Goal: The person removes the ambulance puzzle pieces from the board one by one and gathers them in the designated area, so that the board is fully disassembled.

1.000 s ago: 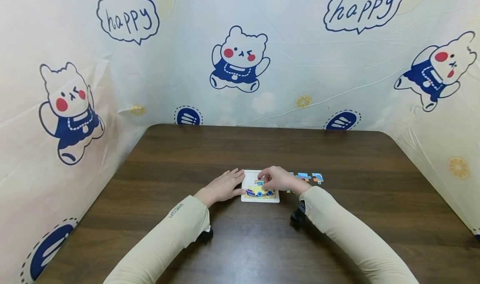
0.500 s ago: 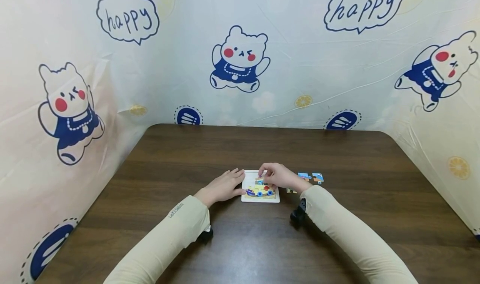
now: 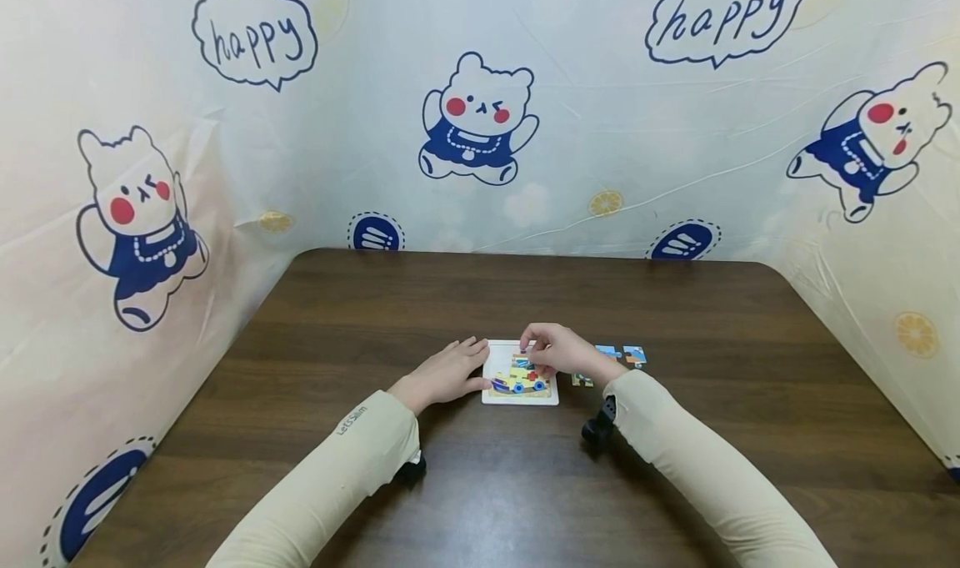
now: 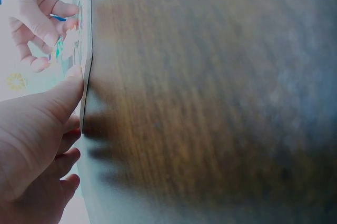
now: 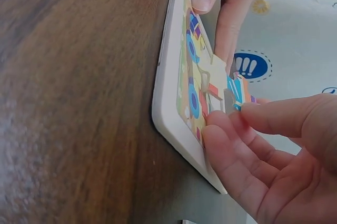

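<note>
A white-framed jigsaw board (image 3: 520, 401) lies flat on the table, with a partly filled picture of a yellow vehicle with blue wheels. My left hand (image 3: 442, 374) rests at the board's left side, fingers extended, the thumb (image 4: 71, 90) touching its edge. Over the upper part of the picture, my right hand (image 3: 561, 353) pinches a puzzle piece (image 5: 238, 90) between thumb and fingertips. That piece is blue, white and orange, and stands tilted above the board in the right wrist view. My right hand covers the board's upper right corner in the head view.
Several loose puzzle pieces (image 3: 634, 354) lie to the right of the board, partly hidden by my right wrist. The brown wooden table (image 3: 360, 301) reaches back to a printed cloth backdrop (image 3: 315, 151).
My right hand has shifted slightly toward the back of the board with the piece, uncovering a red cross in the picture. The left hand and the board have stayed in place.
</note>
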Motion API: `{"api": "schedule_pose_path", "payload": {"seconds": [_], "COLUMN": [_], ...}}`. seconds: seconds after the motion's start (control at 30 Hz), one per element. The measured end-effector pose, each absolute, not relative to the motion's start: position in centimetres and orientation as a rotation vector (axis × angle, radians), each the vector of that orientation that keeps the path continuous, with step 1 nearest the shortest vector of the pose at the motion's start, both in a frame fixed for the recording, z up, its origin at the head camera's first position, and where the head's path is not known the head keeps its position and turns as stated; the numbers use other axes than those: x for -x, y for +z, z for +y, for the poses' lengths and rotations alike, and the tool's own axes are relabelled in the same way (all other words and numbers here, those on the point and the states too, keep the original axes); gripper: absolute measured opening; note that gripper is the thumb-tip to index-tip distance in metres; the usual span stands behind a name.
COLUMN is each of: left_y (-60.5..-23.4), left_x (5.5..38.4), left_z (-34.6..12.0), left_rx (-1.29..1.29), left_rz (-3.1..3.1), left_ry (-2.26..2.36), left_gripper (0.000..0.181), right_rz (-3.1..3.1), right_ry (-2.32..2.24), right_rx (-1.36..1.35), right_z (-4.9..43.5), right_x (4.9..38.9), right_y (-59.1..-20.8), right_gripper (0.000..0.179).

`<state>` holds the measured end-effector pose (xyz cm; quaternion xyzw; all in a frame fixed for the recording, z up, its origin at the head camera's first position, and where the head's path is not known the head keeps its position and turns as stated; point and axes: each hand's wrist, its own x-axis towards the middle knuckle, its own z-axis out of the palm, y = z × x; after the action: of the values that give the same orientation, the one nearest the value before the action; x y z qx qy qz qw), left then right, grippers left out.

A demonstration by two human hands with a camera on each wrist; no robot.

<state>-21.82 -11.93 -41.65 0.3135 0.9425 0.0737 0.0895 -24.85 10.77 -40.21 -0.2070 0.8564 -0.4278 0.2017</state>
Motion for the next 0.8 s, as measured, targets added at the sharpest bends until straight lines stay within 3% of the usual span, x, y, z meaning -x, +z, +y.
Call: {"api": "schedule_pose_path", "payload": {"seconds": [0.8], "left_y": [-41.8], "left_x": [21.8], "left_z": [-11.9], "left_rx": [-0.944], "left_rz": [2.804], "left_ry": [0.206], "left_gripper": [0.063], "right_rz": [2.387], "right_ry": [-1.28], "right_rx": [0.537], "right_z": [13.9], "right_x": [25.1], "right_y": [-38.5], "right_gripper": [0.01]}}
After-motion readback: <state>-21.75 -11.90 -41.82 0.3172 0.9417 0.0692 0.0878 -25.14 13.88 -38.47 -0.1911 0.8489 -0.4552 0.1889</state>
